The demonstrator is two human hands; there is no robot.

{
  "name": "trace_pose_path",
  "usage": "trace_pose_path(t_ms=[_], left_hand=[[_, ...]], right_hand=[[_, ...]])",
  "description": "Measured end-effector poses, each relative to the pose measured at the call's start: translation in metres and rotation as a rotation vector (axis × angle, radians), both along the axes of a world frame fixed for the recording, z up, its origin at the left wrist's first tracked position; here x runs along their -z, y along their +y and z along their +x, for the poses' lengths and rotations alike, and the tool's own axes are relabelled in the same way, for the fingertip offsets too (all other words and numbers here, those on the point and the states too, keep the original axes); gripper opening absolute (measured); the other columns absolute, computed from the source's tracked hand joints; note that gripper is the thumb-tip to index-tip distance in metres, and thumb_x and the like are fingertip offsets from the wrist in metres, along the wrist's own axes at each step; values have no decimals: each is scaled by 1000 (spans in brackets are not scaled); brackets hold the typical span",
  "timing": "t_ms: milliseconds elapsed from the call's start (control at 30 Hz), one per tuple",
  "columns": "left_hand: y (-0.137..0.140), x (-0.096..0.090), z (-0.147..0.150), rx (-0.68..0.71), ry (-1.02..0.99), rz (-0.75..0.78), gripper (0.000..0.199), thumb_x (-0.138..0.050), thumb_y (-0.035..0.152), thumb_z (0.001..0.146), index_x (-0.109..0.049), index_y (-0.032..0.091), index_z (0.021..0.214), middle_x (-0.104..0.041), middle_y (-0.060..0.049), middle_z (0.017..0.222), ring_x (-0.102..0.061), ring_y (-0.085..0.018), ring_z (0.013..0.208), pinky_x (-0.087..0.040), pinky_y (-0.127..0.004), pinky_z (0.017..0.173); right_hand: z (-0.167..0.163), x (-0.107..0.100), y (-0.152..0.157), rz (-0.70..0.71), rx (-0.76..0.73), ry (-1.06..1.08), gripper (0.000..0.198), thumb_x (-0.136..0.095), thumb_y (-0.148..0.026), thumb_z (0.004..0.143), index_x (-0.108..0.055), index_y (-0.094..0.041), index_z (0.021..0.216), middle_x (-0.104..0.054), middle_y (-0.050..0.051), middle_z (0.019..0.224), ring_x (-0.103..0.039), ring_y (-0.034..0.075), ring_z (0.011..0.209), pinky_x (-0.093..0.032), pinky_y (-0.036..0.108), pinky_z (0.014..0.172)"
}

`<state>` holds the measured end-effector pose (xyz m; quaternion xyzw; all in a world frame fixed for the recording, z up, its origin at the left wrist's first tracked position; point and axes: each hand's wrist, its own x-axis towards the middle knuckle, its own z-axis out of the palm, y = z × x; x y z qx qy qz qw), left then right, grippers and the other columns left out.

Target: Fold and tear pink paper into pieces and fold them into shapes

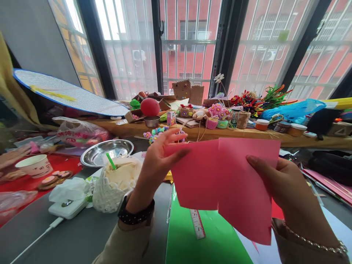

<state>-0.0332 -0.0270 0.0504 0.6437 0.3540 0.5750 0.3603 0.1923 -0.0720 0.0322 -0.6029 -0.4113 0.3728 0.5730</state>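
Note:
A sheet of pinkish-red paper (200,176) is raised in front of me, with a short slit at the top and bottom of its middle line. My right hand (275,179) pinches its right side, thumb on the near face and fingers behind. At the paper's upper left is my left hand (165,150), its fingers spread and the thumb in front of the paper's edge; it does not visibly pinch the sheet. Below the paper lies a green sheet (189,242) with a small patterned ruler (198,223) on it, partly hidden.
Left of my arm stand a drink in a white woven holder (110,187), a white charger (68,205) with a cable, a metal plate (96,159) and a paper cup (35,165). Craft items crowd the wooden ledge (121,130). Another person's hand (13,159) is at far left.

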Motion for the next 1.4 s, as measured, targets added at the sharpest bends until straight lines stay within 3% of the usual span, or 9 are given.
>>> trace_pose_path(t_ms=[133,267,400,533,633,700,767,933,1400], left_hand=[[-7,-6,-8,-228,254,285,51,-66,34,59,-50,18,105,-55,-8,108,-51,-21,98,-41,-34,83],[-17,-6,-7,-201,595,339,36,-63,42,60,-59,23,90,-64,-4,87,-55,-21,87,-39,-36,83],[-21,-4,-4,-150,757,353,25,-61,44,60,-64,25,77,-66,0,76,-56,-21,78,-36,-38,84],[-22,-5,-6,-65,788,339,11,-58,34,67,-66,27,69,-66,3,67,-57,-15,63,-33,-35,87],[-22,-5,-9,-32,811,274,12,-56,31,69,-67,28,72,-66,3,63,-56,-14,56,-42,-27,68],[-22,-5,-11,-38,840,230,15,-57,34,67,-67,27,77,-65,2,61,-56,-14,53,-40,-22,52],[-22,-5,-11,-33,864,219,18,-58,36,66,-67,27,78,-65,1,59,-55,-14,52,-38,-21,48],[-22,-6,-10,35,822,203,14,-56,31,68,-68,27,75,-66,0,61,-58,-15,57,-40,-21,52],[-23,-6,-10,17,840,231,16,-53,34,71,-68,27,75,-67,-1,66,-57,-16,59,-39,-22,51]], right_hand=[[-2,2,-4,-51,-34,-90,26,-67,-42,55,-64,-17,57,-65,5,53,-57,17,43,-42,23,34],[-12,-3,-9,-2,-21,-129,28,-68,-43,52,-62,-16,50,-62,4,45,-52,13,36,-37,19,30],[-14,-4,-11,-11,-50,-155,29,-68,-44,51,-61,-17,47,-60,3,43,-51,11,34,-36,18,29],[-10,-2,-10,-8,-82,-161,27,-68,-42,52,-61,-17,48,-58,1,40,-49,10,33,-36,17,29],[-11,-1,-9,-4,-107,-149,26,-69,-41,52,-61,-17,47,-57,1,39,-48,9,33,-35,16,28],[-13,-2,-9,-11,-126,-111,27,-69,-42,52,-60,-16,46,-59,2,41,-49,9,33,-35,16,29],[-15,-3,-9,-30,-137,-73,28,-69,-43,51,-61,-16,47,-60,3,43,-51,10,35,-37,17,30],[-14,-2,-7,-55,-136,-54,27,-69,-41,52,-62,-16,48,-60,4,42,-51,12,34,-36,17,29],[-16,-2,-6,-60,-182,78,26,-69,-39,53,-61,-15,51,-64,5,47,-55,13,37,-39,17,31]])
